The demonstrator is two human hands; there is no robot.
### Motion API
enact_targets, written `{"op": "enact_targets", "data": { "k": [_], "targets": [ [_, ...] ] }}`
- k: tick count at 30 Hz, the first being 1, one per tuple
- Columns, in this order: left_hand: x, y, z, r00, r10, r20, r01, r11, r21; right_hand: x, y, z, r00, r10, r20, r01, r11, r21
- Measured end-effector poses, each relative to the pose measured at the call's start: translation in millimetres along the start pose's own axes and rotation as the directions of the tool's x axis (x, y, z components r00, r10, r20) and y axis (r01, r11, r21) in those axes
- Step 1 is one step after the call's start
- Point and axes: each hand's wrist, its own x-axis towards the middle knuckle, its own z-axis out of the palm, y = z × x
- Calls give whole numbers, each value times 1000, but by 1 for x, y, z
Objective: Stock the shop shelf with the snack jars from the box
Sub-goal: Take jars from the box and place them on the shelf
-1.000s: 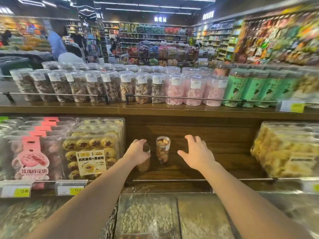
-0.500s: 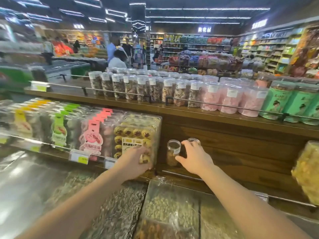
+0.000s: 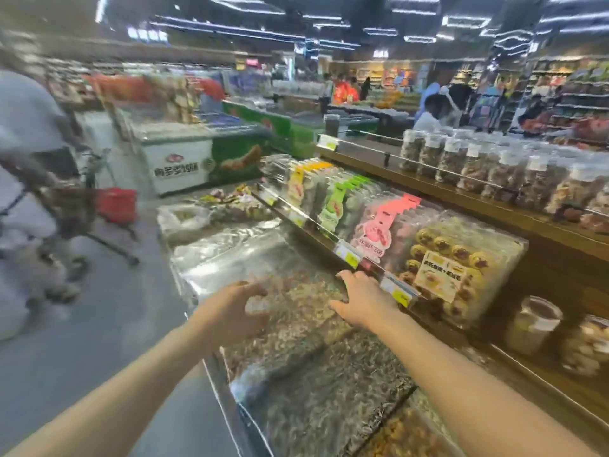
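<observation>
Two clear snack jars stand on the lower wooden shelf (image 3: pixel 566 282) at the right: one with a dark top (image 3: pixel 532 324) and a blurred one (image 3: pixel 586 347) beside it. My left hand (image 3: pixel 234 311) hovers empty over the plastic-covered bulk bins (image 3: pixel 296 324), fingers loosely bent. My right hand (image 3: pixel 365 303) is also empty, fingers spread, close to the shelf's front rail with price tags (image 3: pixel 349 258). Both hands are well left of the two jars. No box is in view.
Boxed pastries (image 3: pixel 461 268) fill the lower shelf beside the jars. A row of clear jars (image 3: pixel 494 169) lines the upper shelf. At left a person (image 3: pixel 26 179) pushes a trolley with a red basket (image 3: pixel 117 204) along the aisle. A freezer chest (image 3: pixel 197 159) stands beyond.
My view has swung left toward the aisle. Both hands have come off the two jars on the lower shelf and moved left, empty, over the bulk bins.
</observation>
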Motion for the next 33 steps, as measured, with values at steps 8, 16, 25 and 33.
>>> {"op": "enact_targets", "data": {
  "k": [8,16,25,33],
  "targets": [
    [-123,-146,-52,964,-253,-87,251,967,-35,-6,-174,23,981,-192,39,194,980,-41],
    [-281,-299,-95,882,-456,-120,451,890,-66,-42,-379,82,905,-400,147,415,905,-90],
    [-494,-416,-115,607,-775,-172,771,628,-109,-109,-623,159,659,-699,280,743,664,-91],
    [-662,-436,-92,192,-969,-154,927,230,-296,-216,-796,236,249,-873,419,963,269,-10]
  ]
}}
